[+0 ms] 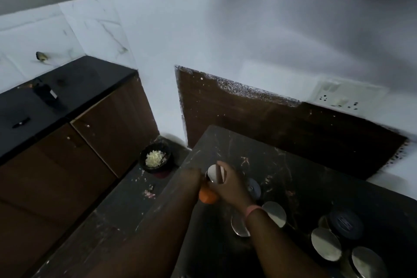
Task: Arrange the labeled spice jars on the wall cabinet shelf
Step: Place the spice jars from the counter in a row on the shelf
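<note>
Both hands grip one silver-lidded spice jar point(215, 176) with orange contents at the dark table's point(304, 178) left edge: right hand point(230, 184) curled over the lid, left hand point(194, 178) alongside. More lidded jars point(326, 244) stand on the table near the right forearm.

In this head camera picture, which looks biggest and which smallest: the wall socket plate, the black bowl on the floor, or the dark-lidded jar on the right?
1. Wall socket plate, clearly largest.
2. Black bowl and dark-lidded jar look about alike; the jar is nearer the camera, so I won't rank them.
</note>
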A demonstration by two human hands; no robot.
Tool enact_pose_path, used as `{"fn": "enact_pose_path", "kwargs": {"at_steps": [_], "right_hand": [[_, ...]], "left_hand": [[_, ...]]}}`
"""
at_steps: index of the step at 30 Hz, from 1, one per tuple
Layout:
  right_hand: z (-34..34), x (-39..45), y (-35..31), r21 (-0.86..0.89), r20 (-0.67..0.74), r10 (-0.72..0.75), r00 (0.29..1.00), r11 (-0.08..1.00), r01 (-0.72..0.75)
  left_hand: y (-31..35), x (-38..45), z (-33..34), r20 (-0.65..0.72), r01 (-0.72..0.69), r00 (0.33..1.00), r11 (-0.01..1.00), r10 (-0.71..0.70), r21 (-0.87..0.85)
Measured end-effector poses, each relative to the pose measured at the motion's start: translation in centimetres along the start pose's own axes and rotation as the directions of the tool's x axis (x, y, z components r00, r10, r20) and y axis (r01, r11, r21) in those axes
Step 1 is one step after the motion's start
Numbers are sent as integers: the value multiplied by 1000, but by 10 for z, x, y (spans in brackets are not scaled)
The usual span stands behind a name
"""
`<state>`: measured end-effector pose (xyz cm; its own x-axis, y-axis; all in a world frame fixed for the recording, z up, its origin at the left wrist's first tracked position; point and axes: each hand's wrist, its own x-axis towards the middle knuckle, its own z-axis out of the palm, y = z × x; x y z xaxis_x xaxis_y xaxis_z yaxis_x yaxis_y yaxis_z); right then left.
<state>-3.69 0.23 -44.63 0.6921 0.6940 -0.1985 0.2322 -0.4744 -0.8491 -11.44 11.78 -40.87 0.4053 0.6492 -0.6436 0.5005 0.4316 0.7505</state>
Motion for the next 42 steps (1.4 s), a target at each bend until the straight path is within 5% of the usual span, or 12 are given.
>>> {"fn": "enact_pose_path", "kwargs": {"at_steps": [3, 5, 8, 11, 18, 29, 37, 42], "right_hand": [[-37, 16, -43, 142, -56, -75, 996, 986, 82], [-64, 22, -70, 201, -115, -158, 981, 963, 179], [-107, 20, -104, 279, -168, -279, 945, 907, 317], [-135, 19, -121, 413, -234, -323, 917, 821, 394], [-139, 20, -150, 579, -465, -213, 859, 661, 477], [-194, 13, -200, 429, -557, -290, 779, 702, 568], [-227, 9, -228, 372, -553, -344, 759, 713, 595], [-238, 3, -241, 314, -579, -347, 738, 740, 595]], "left_hand": [[42, 3, -5, 84, 72, 995, 987, -60, -145], [71, 2, -10, 281, 188, 949, 971, -141, -147], [102, -1, -19, 658, 364, 746, 890, -101, -276], [126, -13, -14, 783, 349, 614, 854, 103, -386], [184, -64, 26, 563, -18, 609, 720, 558, -694], [245, -112, 37, 411, -669, 429, 588, 805, -454], [274, -133, 41, 321, -805, 315, 430, 893, -409], [282, -151, 43, 280, -808, 319, 415, 905, -418]]}}
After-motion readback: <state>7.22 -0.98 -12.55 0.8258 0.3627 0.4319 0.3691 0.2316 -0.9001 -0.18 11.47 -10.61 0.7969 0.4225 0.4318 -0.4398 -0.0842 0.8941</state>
